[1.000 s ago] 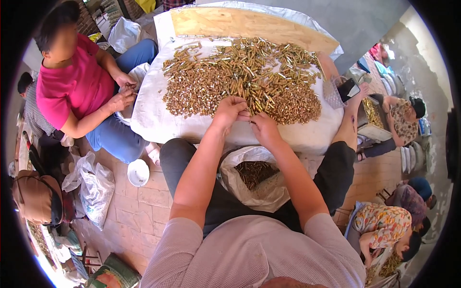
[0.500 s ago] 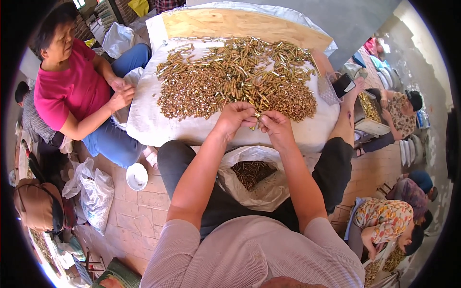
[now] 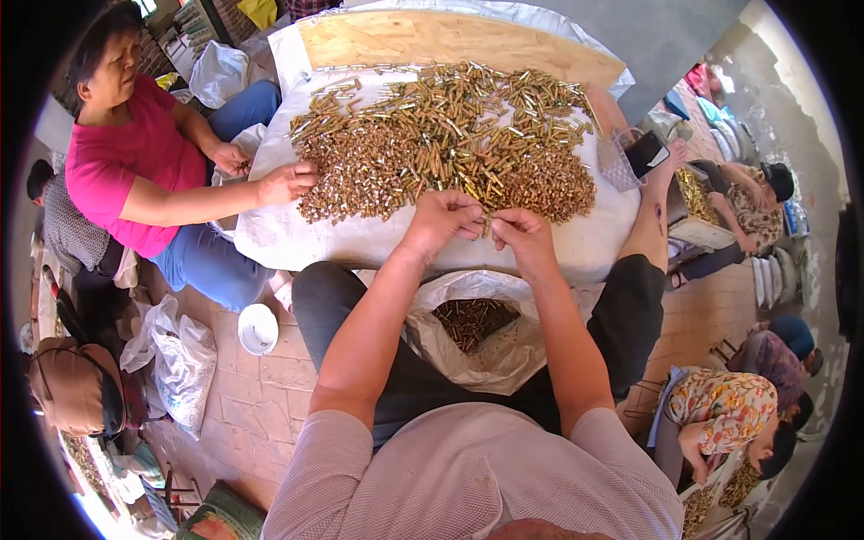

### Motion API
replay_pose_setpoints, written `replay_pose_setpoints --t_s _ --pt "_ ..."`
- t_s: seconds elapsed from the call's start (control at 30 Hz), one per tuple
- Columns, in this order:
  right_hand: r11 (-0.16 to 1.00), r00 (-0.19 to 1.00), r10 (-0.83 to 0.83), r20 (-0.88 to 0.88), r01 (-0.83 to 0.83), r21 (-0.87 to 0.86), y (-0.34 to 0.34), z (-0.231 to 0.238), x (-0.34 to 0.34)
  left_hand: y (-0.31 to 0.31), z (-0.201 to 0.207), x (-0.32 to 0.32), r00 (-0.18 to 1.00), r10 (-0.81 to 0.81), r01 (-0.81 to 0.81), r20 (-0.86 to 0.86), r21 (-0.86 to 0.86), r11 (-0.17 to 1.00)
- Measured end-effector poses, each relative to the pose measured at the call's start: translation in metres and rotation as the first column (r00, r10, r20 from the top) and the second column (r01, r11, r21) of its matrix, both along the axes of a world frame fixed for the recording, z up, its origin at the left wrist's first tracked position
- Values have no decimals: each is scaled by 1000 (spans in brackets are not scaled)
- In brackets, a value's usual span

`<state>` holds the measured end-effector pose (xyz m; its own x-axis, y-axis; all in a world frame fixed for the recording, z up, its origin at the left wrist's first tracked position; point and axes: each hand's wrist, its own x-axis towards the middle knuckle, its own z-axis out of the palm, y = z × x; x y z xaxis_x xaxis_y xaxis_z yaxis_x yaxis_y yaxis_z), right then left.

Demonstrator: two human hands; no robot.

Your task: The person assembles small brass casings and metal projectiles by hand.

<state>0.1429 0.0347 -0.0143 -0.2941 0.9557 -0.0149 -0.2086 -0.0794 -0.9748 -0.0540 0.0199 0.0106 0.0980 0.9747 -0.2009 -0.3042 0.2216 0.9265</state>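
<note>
My left hand [image 3: 446, 221] and my right hand [image 3: 524, 234] meet over the near edge of the table. Both pinch a small brass-coloured metal fastener [image 3: 487, 221], mostly hidden by fingers and thumbs. Just beyond them lies a heap of long, thin gold-coloured metal fasteners [image 3: 450, 126]. Small short metal pieces are piled on the left [image 3: 355, 175] and on the right [image 3: 549, 187]. Below my hands, between my legs, an open white woven sack [image 3: 490, 369] holds many similar thin metal pieces [image 3: 472, 324].
A wooden board [image 3: 450, 40] lies along the table's far side. At the left, a co-worker in a pink top [image 3: 126, 162] reaches to the small-piece pile. A white bowl [image 3: 258, 329] and filled plastic bag [image 3: 184, 369] sit on the floor. A phone [image 3: 645, 153] rests at the right.
The co-worker's hand has moved right, onto the edge of the left pile. My hands stay nearly in place, with the fastener turned between my fingers and less of it showing.
</note>
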Motion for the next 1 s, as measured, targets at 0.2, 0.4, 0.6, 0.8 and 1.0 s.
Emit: replay_pose_setpoints --t_s 0.2,0.4,0.6,0.8,1.0 --pt "999 1000 -4 11 4 35 -1 -4 3 0 0 4 999 9 -9 -34 27 1000" --pt "990 984 -11 -177 -14 -141 3 -12 10 -4 2 11 996 1 0 94 -16 1000" --pt "976 945 15 -326 -85 -202 -1 -7 10 -7 -1 20 980 -12 19 200 -37 999" --pt "978 951 -25 -308 -41 -204 -5 2 6 -8 -1 28 983 39 -28 178 -62 998" --pt "983 978 64 -198 -96 -158 -7 13 18 9 7 -13 975 20 -18 -220 9 1000"
